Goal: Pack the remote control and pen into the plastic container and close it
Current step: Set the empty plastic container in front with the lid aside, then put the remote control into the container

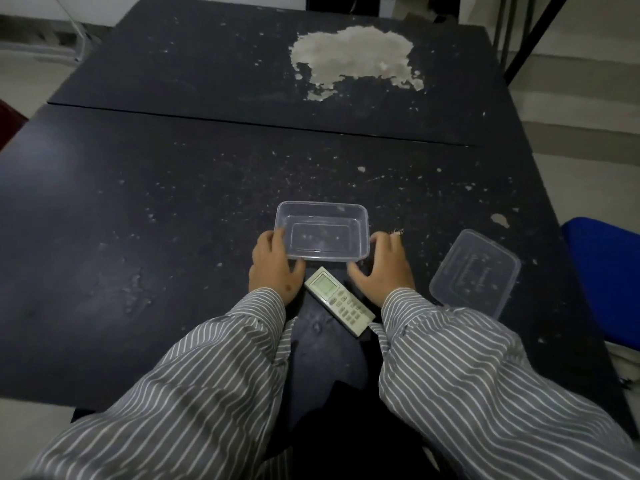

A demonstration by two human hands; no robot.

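remote control (340, 299): white, lying flat on the dark table (138, 209) in the lower middle of the frame, between the two wrists. its long axis runs diagonally, screen end toward the upper left, button end toward the lower right, where it reaches the right sleeve (450, 358).
nearer hand: a judgement, the right hand (382, 268) looks better placed, since its thumb sits just beside the screen end.
left hand (275, 263): fingers curled against the container's near-left corner, touching the wall; holding it steady rather than lifting, as far as i can tell.
right hand grip: fingers spread and bent beside the container's near-right corner; whether they actually touch the plastic i cannot tell. something small and shiny shows past the fingertips, too small to name.
plastic container (322, 206): clear, empty, upright, middle of the frame, just beyond the remote.
lid (474, 271): off, flat on the table at the right of the frame.
pen: not clearly visible anywhere.
next move: probably lifting the remote up and away into the container.
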